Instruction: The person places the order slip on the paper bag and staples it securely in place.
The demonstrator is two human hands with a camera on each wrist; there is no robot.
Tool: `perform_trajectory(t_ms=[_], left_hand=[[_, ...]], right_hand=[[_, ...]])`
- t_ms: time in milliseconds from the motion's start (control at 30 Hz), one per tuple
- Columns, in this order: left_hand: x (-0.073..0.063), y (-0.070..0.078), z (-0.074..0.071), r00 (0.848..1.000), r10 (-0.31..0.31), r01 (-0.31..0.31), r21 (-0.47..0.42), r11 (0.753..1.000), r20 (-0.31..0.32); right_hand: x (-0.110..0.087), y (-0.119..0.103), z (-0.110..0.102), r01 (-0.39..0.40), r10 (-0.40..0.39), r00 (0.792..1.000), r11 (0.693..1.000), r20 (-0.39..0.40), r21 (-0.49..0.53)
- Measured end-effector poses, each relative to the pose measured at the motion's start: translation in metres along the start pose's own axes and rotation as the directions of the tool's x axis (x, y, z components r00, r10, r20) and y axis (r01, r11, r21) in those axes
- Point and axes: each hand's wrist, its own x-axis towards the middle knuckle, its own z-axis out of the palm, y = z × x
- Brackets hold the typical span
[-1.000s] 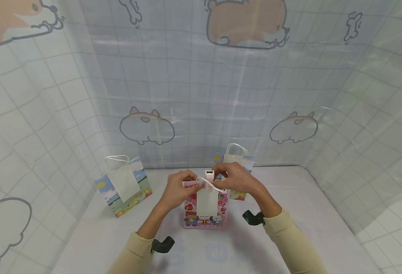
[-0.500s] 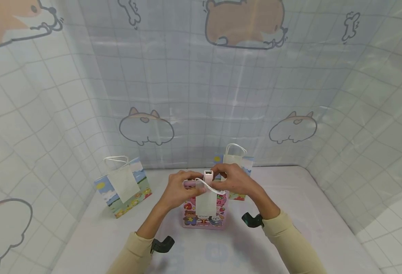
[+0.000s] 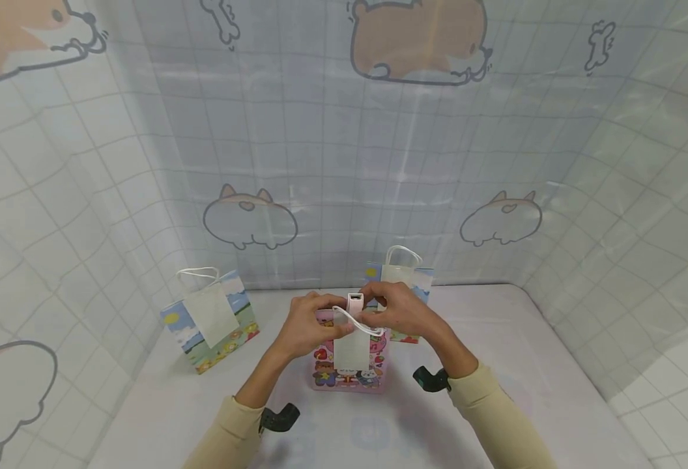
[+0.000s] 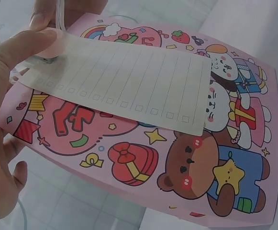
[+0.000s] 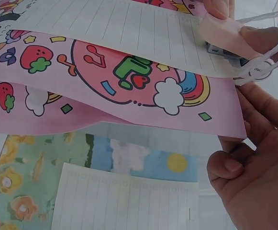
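A pink cartoon-printed paper gift bag (image 3: 320, 355) stands upright mid-table, with a lined white note card (image 4: 129, 81) against its front. A small pale pink stapler (image 5: 225, 36) sits over the bag's top edge and the card's upper end. My left hand (image 3: 307, 326) pinches the stapler, thumb in front, other fingers behind the bag. From the other side my right hand (image 3: 399, 306) grips the stapler too, its thumb on the pink body. White cord handles (image 3: 358, 322) cross in front. The stapler's lower part is hidden behind the bag.
A landscape-printed gift bag (image 3: 191, 329) with a white card stands tilted at the left. Another such bag (image 3: 423, 280) stands behind my right hand. The white table (image 3: 467, 417) meets a tile-patterned curtain (image 3: 344, 163) at the back and sides.
The left thumb has shifted slightly right, onto the stapler. The stapler and both hands have moved a little left and down in the head view.
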Motion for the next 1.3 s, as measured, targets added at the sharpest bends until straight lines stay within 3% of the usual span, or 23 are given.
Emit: perform_trajectory(t_ms=[400, 533, 833, 1300], left_hand=[[-0.001, 0.000, 0.003, 0.999, 0.019, -0.018, 0.037, 0.999, -0.030], [0.000, -0.001, 0.004, 0.999, 0.029, -0.027, 0.053, 0.998, -0.027], [0.000, -0.004, 0.006, 0.999, 0.032, -0.031, 0.054, 0.998, -0.028], [-0.002, -0.008, 0.007, 0.976, 0.192, -0.186, 0.072, 0.980, -0.097]], right_hand=[[-0.001, -0.001, 0.003, -0.059, 0.063, 0.992, 0.998, 0.113, -0.032], [-0.001, -0.001, 0.006, -0.063, 0.070, 0.992, 0.995, 0.100, -0.074], [-0.003, 0.004, 0.009, -0.060, 0.062, 0.995, 0.998, 0.077, -0.031], [-0.010, 0.006, 0.017, -0.018, 0.017, 1.000, 0.999, 0.018, 0.030]])
